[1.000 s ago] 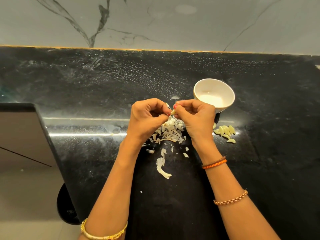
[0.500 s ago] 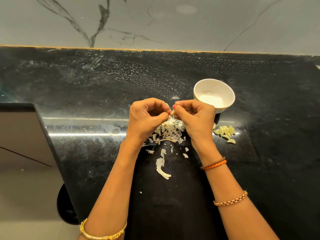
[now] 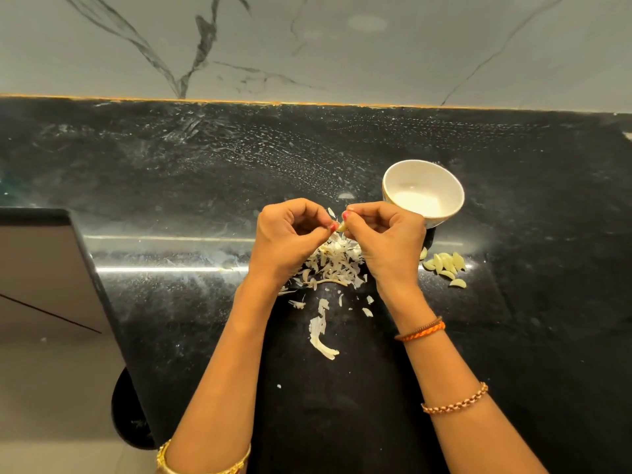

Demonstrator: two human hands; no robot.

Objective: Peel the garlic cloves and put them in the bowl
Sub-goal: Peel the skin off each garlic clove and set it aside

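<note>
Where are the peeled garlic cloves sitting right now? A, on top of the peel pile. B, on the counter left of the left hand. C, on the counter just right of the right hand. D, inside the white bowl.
C: the cloves lie on the counter right of the right hand, near the bowl, not in it.

No words to read

There are no letters, numbers, labels or signs that can be read anywhere in this picture.
</note>
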